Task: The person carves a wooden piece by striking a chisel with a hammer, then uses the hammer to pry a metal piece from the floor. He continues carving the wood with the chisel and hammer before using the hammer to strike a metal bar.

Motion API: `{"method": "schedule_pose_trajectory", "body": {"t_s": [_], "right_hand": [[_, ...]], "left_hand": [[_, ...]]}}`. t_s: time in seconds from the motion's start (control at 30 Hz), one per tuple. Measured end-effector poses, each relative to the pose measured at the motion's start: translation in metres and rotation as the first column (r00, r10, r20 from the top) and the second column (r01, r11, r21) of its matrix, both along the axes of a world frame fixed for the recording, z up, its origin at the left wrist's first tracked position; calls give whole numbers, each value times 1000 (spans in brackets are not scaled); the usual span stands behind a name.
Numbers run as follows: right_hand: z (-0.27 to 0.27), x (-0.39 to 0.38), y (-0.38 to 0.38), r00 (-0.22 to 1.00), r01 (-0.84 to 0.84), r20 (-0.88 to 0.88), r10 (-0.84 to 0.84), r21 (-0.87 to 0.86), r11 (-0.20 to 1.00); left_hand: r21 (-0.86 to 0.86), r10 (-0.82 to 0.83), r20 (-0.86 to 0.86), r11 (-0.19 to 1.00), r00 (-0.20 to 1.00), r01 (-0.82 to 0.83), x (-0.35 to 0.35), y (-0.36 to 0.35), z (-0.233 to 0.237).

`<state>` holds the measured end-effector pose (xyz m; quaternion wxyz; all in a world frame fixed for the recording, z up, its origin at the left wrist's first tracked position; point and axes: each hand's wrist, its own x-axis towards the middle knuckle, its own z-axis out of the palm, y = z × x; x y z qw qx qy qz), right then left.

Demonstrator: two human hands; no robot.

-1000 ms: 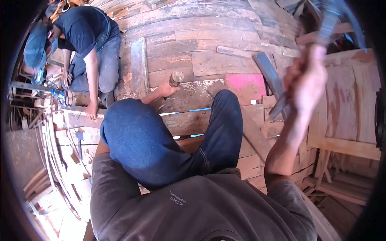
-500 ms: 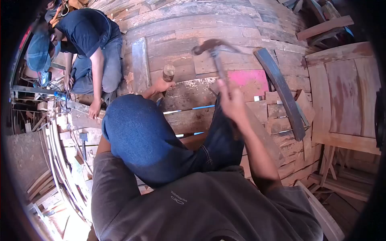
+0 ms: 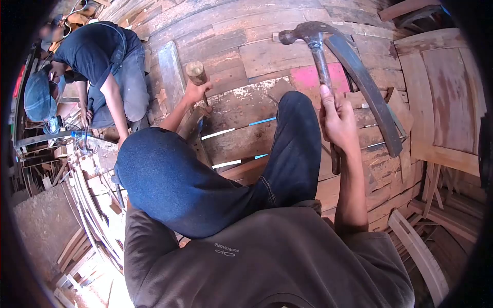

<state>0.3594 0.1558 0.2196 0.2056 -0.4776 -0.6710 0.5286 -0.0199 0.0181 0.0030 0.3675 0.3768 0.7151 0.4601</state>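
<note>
Hammer (image 3: 320, 62) is gripped in the right hand (image 3: 339, 119), beside the right knee (image 3: 298, 110); the left hand (image 3: 196, 92) is closed around a wooden handle (image 3: 195, 73) beyond the left leg (image 3: 154, 174), its lower end unclear. Good striking would call for holding that handle steady, gripping below its top, and landing the hammer's face squarely.

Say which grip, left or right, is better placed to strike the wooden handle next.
Probably the right grip: it holds the hammer by its shaft, head uncovered. The left grip is occupied around the wooden handle, leaving its round top exposed.
</note>
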Motion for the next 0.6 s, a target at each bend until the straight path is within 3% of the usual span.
{"method": "schedule_pose_trajectory", "body": {"t_s": [0.03,0.13,0.17,0.33,0.43,0.5,0.6], "right_hand": [[-1,-3,-3,999,-11,-47,11,-7,1000],[-9,-8,-7,996,-79,44,78,22,997],[-11,-11,-9,996,-91,23,92,-39,995],[-11,-23,-17,984,-178,-3,178,36,983],[-18,-27,-19,982,-190,4,190,47,981],[-16,-30,-21,979,-202,5,202,63,977],[-9,-37,-27,977,-213,32,211,127,969]], "left_hand": [[29,9,73,1000,997,-11,-2,1,-3],[-45,-30,-82,999,996,26,4,-4,5],[-53,-50,-76,998,996,46,5,-7,0],[6,-93,-96,996,991,94,21,-13,-11],[-221,-157,-151,968,976,122,28,-14,-10],[-280,-196,-184,950,963,140,29,-14,-19],[-218,-188,-213,966,959,141,30,-15,-33]]}}
